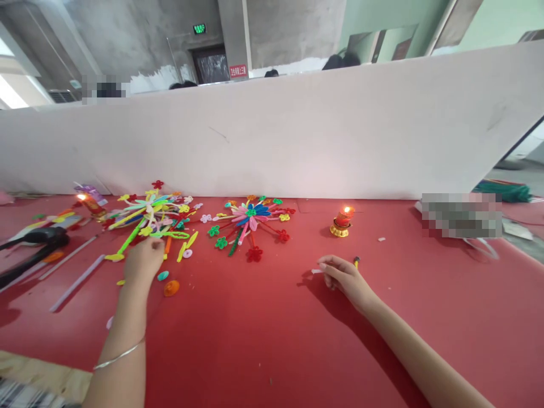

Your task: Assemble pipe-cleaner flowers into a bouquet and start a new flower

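Golden in colour, a small holder (339,230) in the head view stands on the red tabletop (263,328) just beyond our right hand (340,276), with a lit red candle (345,215) in it. Another lit candle (88,201) sits in its own gold base (100,216), beyond our left hand (145,258) and off to its left.

Our right fingertips pinch a small white piece (317,271) low over the tabletop. Our left fingers are curled at the near edge of a heap of fuzzy flowers (149,211), hiding part of it; we cannot tell whether they grasp anything.

Right of our left hand, between both hands but farther off, spreads a second flower cluster (250,214). Nearer us than that grip lies an orange disc (171,288); leftward are a lilac strip (77,283) and a black tool (42,242). A yellow-and-black bit (357,262) lies just past our right hand. Beyond everything on the tabletop, a white panel (272,136) blocks much of our view of the room.
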Motion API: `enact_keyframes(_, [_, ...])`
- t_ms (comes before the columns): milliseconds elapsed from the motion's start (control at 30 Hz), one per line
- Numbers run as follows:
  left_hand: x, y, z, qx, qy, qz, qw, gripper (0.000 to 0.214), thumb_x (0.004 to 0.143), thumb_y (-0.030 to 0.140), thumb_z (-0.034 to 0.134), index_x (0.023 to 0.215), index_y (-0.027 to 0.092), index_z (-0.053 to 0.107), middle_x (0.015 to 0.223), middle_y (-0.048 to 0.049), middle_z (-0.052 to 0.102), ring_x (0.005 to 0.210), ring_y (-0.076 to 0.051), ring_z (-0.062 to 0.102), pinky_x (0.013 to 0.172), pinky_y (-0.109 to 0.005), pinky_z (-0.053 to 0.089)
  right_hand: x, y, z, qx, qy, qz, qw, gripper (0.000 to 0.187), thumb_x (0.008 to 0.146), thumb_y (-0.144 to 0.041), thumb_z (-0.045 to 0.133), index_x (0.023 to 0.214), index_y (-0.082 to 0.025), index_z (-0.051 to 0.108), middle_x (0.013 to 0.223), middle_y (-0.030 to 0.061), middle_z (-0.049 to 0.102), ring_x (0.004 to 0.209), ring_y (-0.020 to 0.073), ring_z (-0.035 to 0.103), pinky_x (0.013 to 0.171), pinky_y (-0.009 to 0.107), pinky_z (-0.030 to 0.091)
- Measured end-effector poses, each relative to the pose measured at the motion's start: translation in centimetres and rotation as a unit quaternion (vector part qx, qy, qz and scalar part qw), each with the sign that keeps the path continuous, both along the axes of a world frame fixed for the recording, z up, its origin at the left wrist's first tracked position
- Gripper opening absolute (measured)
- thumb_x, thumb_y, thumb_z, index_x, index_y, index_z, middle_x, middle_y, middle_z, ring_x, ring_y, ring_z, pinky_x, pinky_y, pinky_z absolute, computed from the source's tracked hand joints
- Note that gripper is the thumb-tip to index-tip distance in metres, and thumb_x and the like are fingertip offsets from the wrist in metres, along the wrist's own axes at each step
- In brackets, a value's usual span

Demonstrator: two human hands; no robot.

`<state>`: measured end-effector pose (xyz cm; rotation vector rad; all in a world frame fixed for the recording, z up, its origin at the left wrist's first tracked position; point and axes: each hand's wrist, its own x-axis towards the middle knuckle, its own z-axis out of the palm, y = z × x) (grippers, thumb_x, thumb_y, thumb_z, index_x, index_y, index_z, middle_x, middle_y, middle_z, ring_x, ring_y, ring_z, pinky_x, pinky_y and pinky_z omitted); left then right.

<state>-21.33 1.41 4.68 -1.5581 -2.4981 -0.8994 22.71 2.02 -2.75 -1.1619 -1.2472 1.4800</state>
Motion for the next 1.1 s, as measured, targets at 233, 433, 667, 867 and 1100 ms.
enact_keyframes(233, [-5.8,-1.1,-3.4,-0.007,-0.038,0.085,0.996,0.011,0.066,0.029,0.064,0.062,0.021,0.056,0.055,-0.0034,0.055,0.067,-0.028,0.056,0.067,-0.035,0.04,0.2,0.1,-0.3,0.0,0.038,0.002,0.999,0.027,0.066,-0.038,0.064,0.082,-0.019,0.056,0.047,-0.0063,0.042,0.045,0.0095,0.038,0.049,0.026,0.029])
enact_keyframes(433, [-5.3,0.3,-4.3,-0.12,0.073,0.032,0.99,0.03,0.071,0.032,0.056,0.097,0.016,0.061,0.091,-0.0163,0.066,0.091,-0.033,0.059,0.077,-0.037,0.042,0.5,0.0,-0.4,0.002,0.02,0.007,1.0,0.024,0.068,-0.035,0.062,0.085,-0.018,0.057,0.05,-0.0052,0.044,0.048,0.0102,0.04,0.051,0.026,0.031])
enact_keyframes(667, [-4.2,-0.4,-3.9,-0.181,0.109,0.077,0.974,0.033,0.074,0.039,0.05,0.093,0.015,0.064,0.103,-0.0228,0.061,0.099,-0.041,0.054,0.077,-0.047,0.042,0.3,-0.2,0.1,0.001,0.011,0.009,1.0,0.028,0.065,-0.039,0.065,0.081,-0.018,0.058,0.049,-0.0045,0.044,0.047,0.0104,0.039,0.05,0.027,0.033])
enact_keyframes(867, [-2.3,-0.3,-3.7,-0.125,0.143,0.103,0.976,0.043,0.08,0.044,0.047,0.105,0.013,0.061,0.114,-0.0262,0.052,0.11,-0.043,0.044,0.08,-0.051,0.039,0.3,-0.1,-0.1,0.011,0.011,0.01,1.0,0.03,0.064,-0.042,0.066,0.08,-0.018,0.058,0.049,-0.0042,0.044,0.046,0.0104,0.039,0.048,0.026,0.032])
enact_keyframes(1100, [-1.8,-0.6,-3.1,-0.068,0.138,0.125,0.98,0.037,0.087,0.032,0.04,0.107,0.007,0.059,0.11,-0.025,0.055,0.109,-0.038,0.046,0.081,-0.046,0.039,0.4,-0.1,-0.3,0.009,0.014,0.012,1.0,0.029,0.065,-0.042,0.067,0.08,-0.018,0.058,0.049,-0.0046,0.043,0.047,0.0096,0.039,0.049,0.026,0.032])
